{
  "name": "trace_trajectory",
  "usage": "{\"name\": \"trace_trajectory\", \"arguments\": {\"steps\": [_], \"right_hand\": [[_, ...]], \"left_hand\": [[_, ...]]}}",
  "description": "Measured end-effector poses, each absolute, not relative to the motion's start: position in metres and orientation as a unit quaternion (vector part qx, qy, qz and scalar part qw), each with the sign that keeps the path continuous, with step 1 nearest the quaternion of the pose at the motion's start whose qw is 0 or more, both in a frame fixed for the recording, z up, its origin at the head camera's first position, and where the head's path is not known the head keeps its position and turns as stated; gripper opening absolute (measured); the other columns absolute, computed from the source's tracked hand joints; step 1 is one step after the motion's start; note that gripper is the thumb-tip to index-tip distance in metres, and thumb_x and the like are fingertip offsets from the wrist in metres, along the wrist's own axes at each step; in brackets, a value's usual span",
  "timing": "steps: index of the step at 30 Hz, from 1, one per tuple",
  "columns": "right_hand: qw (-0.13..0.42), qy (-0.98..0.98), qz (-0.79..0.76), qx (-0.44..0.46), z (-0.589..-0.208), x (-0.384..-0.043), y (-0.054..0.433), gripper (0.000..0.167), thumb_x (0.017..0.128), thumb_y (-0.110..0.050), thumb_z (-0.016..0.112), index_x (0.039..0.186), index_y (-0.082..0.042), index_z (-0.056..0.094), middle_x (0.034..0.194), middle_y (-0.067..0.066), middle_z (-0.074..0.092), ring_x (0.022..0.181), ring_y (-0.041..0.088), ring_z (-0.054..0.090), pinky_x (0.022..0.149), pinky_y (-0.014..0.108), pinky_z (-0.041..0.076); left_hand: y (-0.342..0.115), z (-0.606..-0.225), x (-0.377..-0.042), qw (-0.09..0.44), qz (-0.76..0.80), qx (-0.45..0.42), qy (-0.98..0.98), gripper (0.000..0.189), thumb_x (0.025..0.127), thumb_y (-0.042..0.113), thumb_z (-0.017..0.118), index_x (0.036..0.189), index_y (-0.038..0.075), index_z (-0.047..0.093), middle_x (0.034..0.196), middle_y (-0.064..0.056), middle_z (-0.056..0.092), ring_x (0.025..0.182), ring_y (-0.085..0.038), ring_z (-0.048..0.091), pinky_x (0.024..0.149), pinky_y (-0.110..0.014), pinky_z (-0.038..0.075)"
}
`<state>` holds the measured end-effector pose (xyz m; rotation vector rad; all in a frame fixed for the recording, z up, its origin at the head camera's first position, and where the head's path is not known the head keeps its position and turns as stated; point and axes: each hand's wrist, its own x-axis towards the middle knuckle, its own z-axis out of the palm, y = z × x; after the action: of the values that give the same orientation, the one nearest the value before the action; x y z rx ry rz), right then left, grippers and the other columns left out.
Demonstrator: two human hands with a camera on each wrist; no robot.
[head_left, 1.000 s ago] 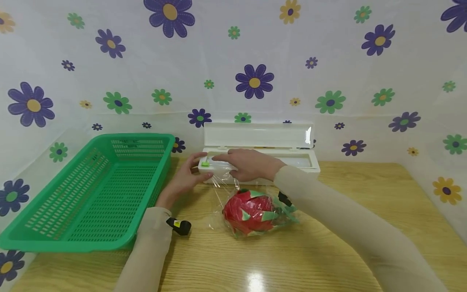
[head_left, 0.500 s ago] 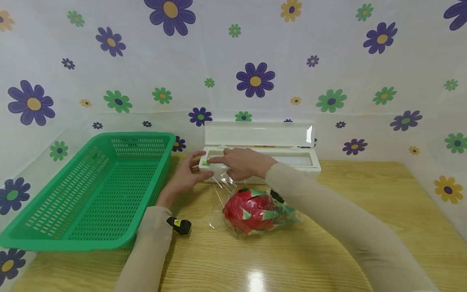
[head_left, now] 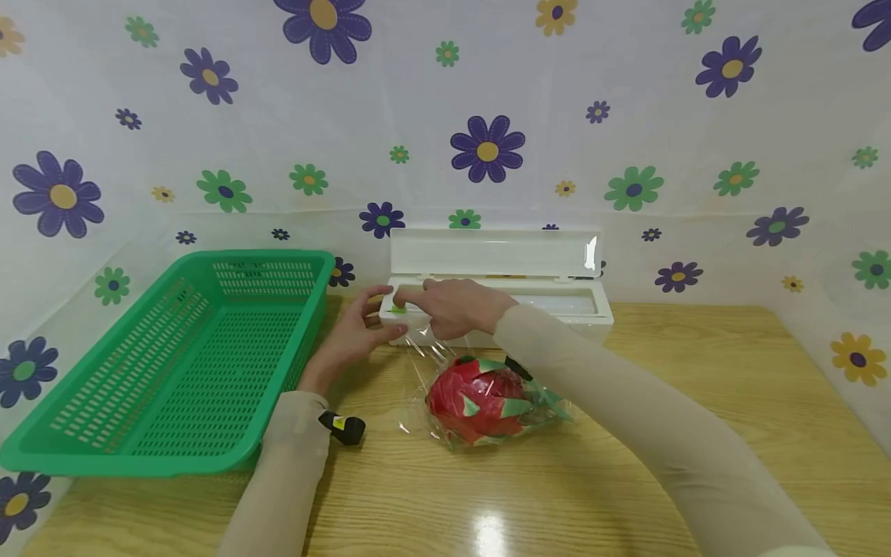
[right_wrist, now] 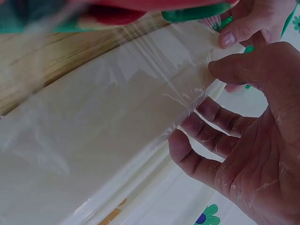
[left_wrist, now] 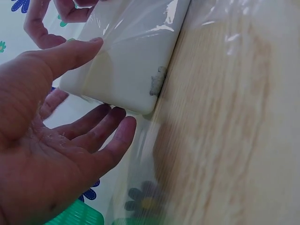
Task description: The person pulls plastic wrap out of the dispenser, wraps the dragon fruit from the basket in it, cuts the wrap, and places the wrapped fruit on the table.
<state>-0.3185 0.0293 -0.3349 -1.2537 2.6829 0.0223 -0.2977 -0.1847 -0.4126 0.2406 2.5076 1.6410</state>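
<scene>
A white cling film dispenser stands at the back of the table, its long lid raised. My left hand holds its left end, thumb on the front wall and fingers round the end. My right hand reaches across, the index fingertip on the small green slide cutter near that end. In the right wrist view, its thumb and other fingers lie along the box edge at the film. Clear film runs from the box down over a red and green dragon fruit lying in front.
At the left stands a green plastic basket with slotted walls, close to my left forearm. Wooden table top stretches to the right of the dispenser. Behind everything hangs a white flower-patterned cloth.
My right index finger has gone left onto the green slide cutter, then slightly right with it. The left hand keeps its place on the dispenser; the dragon fruit has not moved.
</scene>
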Motion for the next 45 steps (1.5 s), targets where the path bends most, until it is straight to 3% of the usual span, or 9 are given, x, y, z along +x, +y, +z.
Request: {"name": "trace_trajectory", "arguments": {"steps": [10, 19, 32, 45], "right_hand": [[0.098, 0.898, 0.004, -0.428, -0.3323, -0.3241, 0.0277, 0.053, 0.099, -0.028, 0.064, 0.147, -0.028, 0.040, 0.130, 0.011, 0.065, 0.114, 0.027, 0.065, 0.096, 0.046, 0.057], [0.095, 0.897, 0.006, -0.432, -0.3336, -0.3238, 0.0273, 0.050, 0.101, -0.029, 0.063, 0.146, -0.027, 0.041, 0.130, 0.011, 0.066, 0.117, 0.028, 0.065, 0.096, 0.045, 0.057], [0.086, 0.897, -0.004, -0.434, -0.3350, -0.3228, 0.0286, 0.046, 0.102, -0.029, 0.062, 0.143, -0.025, 0.044, 0.117, 0.010, 0.068, 0.105, 0.025, 0.066, 0.090, 0.041, 0.058], [0.091, 0.899, -0.018, -0.428, -0.3367, -0.3228, 0.0302, 0.045, 0.103, -0.031, 0.060, 0.145, -0.026, 0.044, 0.124, 0.009, 0.068, 0.113, 0.025, 0.066, 0.095, 0.043, 0.057]], "left_hand": [[-0.1853, -0.4094, -0.2984, 0.078, 0.502, 0.109, 0.854, 0.051, 0.099, 0.023, 0.069, 0.147, 0.019, 0.052, 0.157, -0.012, 0.046, 0.142, -0.044, 0.047, 0.113, -0.061, 0.043], [-0.1884, -0.4114, -0.2984, 0.101, 0.510, 0.115, 0.847, 0.051, 0.099, 0.025, 0.068, 0.147, 0.021, 0.051, 0.157, -0.010, 0.045, 0.138, -0.042, 0.053, 0.109, -0.056, 0.047], [-0.1885, -0.4106, -0.2975, 0.099, 0.501, 0.107, 0.853, 0.049, 0.099, 0.027, 0.068, 0.146, 0.024, 0.053, 0.157, -0.007, 0.046, 0.140, -0.042, 0.049, 0.111, -0.059, 0.044], [-0.1895, -0.4099, -0.2978, 0.096, 0.490, 0.107, 0.860, 0.052, 0.098, 0.029, 0.069, 0.147, 0.023, 0.052, 0.161, -0.008, 0.043, 0.143, -0.043, 0.046, 0.114, -0.062, 0.041]]}}
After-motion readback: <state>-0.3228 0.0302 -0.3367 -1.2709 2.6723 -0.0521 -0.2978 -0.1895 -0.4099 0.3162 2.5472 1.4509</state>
